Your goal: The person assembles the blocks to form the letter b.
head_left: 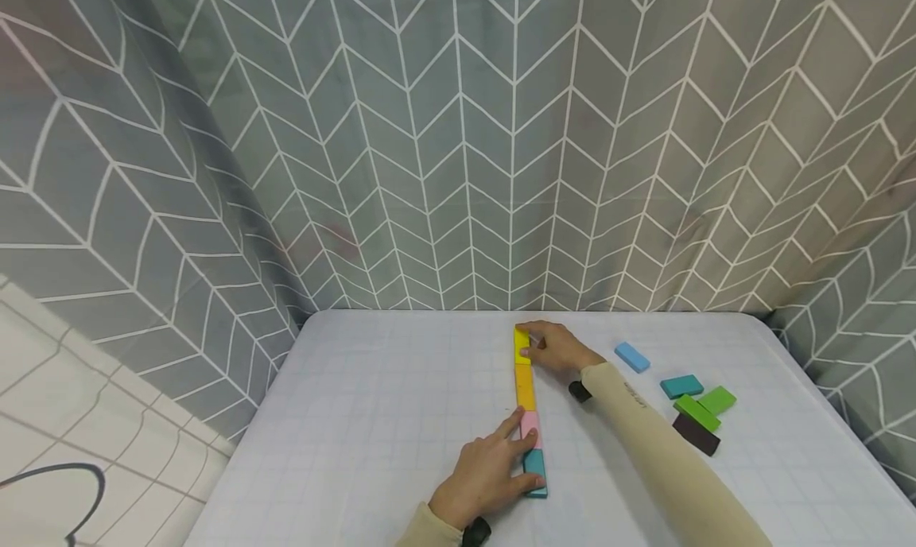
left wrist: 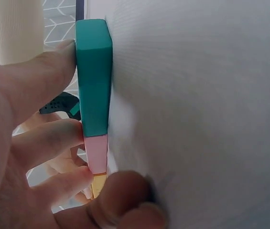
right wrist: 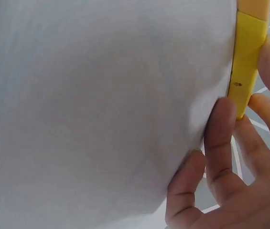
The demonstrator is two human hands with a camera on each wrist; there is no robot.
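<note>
A straight row of flat blocks runs away from me: a teal block [head_left: 534, 466], a pink block [head_left: 530, 424], an orange block [head_left: 525, 386] and a yellow block [head_left: 522, 344] at the far end. My left hand [head_left: 481, 477] lies spread over the near part, thumb on the teal block and two fingertips around the pink one. Its other fingers are lower, by the tabletop in the left wrist view. My right hand [head_left: 556, 347] grips the yellow block [right wrist: 247, 62], thumb on its face and fingertips at its far end.
On the right of the white table [head_left: 358, 420] lie a light blue block [head_left: 632, 357], a second teal block [head_left: 681, 386], two green blocks [head_left: 697, 412] touching each other, and a dark brown block [head_left: 696, 435]. A patterned grey curtain [head_left: 458, 173] hangs behind the far edge.
</note>
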